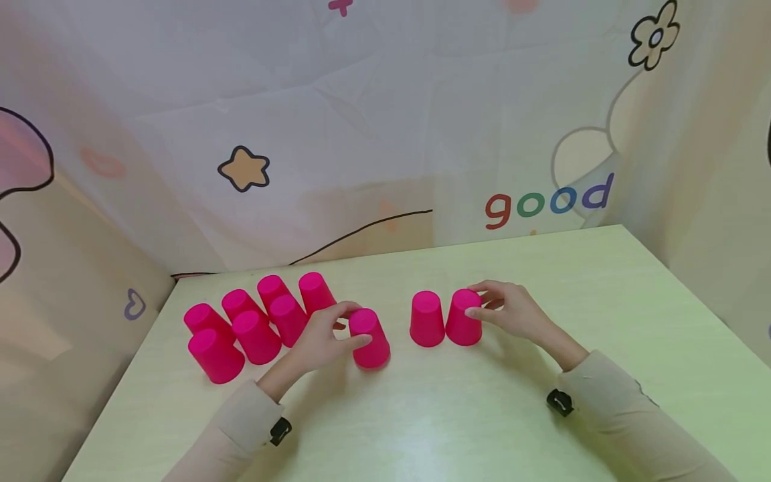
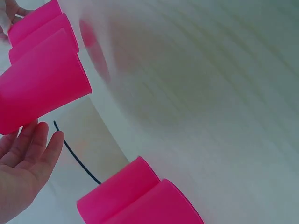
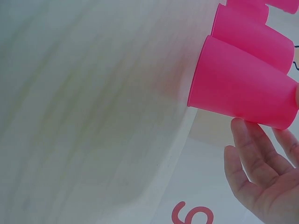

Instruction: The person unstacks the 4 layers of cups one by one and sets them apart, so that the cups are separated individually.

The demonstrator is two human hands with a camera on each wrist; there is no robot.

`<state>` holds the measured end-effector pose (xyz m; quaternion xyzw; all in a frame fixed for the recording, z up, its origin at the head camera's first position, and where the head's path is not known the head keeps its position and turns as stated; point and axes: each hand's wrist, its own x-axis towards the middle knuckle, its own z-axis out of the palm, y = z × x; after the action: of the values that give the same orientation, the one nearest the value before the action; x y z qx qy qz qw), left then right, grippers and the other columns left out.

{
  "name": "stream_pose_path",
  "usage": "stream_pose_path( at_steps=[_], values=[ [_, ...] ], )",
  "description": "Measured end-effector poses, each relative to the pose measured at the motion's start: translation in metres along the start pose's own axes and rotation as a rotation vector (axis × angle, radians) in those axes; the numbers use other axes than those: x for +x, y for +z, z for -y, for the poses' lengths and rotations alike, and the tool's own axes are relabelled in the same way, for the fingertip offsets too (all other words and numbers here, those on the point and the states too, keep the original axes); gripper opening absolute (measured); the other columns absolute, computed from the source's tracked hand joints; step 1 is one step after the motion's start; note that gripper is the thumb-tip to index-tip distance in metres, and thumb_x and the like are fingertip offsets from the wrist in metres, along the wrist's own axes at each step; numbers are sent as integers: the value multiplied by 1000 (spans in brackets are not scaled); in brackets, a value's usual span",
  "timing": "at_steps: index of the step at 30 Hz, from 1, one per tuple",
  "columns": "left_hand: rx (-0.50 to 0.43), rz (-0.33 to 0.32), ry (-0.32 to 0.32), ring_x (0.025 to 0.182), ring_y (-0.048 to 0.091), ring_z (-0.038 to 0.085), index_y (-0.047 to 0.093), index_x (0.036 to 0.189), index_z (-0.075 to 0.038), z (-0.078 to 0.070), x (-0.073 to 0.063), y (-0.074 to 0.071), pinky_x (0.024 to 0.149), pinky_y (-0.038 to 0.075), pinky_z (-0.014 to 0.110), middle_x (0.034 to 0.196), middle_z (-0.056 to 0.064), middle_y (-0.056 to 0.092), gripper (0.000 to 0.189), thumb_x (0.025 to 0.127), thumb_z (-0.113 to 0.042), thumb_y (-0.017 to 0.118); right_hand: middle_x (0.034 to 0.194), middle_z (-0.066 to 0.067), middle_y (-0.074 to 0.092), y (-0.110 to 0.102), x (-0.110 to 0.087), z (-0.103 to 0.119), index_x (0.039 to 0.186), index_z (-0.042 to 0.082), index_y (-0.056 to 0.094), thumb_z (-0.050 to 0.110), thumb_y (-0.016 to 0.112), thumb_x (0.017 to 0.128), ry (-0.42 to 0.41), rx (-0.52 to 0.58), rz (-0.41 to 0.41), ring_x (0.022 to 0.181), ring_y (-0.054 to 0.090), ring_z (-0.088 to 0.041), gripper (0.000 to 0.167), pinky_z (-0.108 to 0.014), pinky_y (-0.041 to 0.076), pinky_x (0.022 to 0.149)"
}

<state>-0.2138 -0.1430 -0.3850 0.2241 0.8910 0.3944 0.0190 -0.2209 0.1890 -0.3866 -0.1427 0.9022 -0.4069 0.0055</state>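
Observation:
Upside-down pink cups are spread over the table. My left hand (image 1: pixel 325 341) grips one pink cup (image 1: pixel 371 348) between thumb and fingers, near the middle of the table. In the left wrist view that cup (image 2: pixel 44 84) seems slightly raised, its reflection apart from its rim. My right hand (image 1: pixel 512 311) holds another pink cup (image 1: pixel 462 329) by its upper sides; the fingers (image 3: pixel 250 149) lie along its wall in the right wrist view. Just left of it, very close, stands a third pink cup (image 1: pixel 427 321) that neither hand touches.
Several more inverted pink cups (image 1: pixel 255 340) stand in two rows at the left, beyond my left hand. A pale table (image 1: pixel 421 428) carries everything. Behind it hangs a printed cloth (image 1: pixel 373 134) along the back edge.

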Motion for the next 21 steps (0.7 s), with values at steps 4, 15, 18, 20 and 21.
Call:
stream_pose_path(
  at_steps=[4, 15, 18, 20, 21],
  values=[
    [9, -28, -7, 94, 56, 18, 57, 115, -9, 4, -9, -7, 82, 49, 41, 104, -1, 60, 48, 73, -23, 76, 102, -15, 61, 0, 0, -1, 118, 1, 55, 21, 70, 80, -2, -2, -1, 87, 58, -27, 46, -32, 52, 68],
    [-5, -70, -93, 97, 56, 23, 55, 119, -9, 19, -39, -26, 82, 49, 45, 108, 2, 60, 55, 72, -26, 77, 102, -15, 61, 0, -1, -2, 118, 1, 55, 22, 70, 80, -3, -3, 3, 87, 58, -27, 46, -32, 52, 69],
    [8, -78, -98, 98, 57, 23, 56, 118, -11, 22, -46, -30, 82, 49, 45, 108, 1, 60, 53, 72, -26, 77, 101, -15, 61, -1, -1, -1, 118, 1, 55, 22, 70, 80, -3, -2, 2, 87, 58, -27, 46, -32, 52, 69],
    [16, -88, -94, 97, 58, 23, 56, 117, -10, 24, -51, -33, 82, 49, 45, 107, 1, 60, 52, 71, -25, 77, 101, -15, 61, -1, -1, -1, 118, 1, 55, 22, 70, 80, -5, -3, 0, 87, 58, -27, 46, -32, 52, 69],
    [19, -93, -92, 96, 58, 23, 56, 117, -10, 24, -53, -34, 81, 49, 44, 107, 1, 60, 52, 71, -24, 77, 102, -15, 61, -1, -1, -1, 118, 1, 55, 22, 70, 80, -6, -3, -1, 87, 58, -27, 46, -33, 52, 69]
  ],
)
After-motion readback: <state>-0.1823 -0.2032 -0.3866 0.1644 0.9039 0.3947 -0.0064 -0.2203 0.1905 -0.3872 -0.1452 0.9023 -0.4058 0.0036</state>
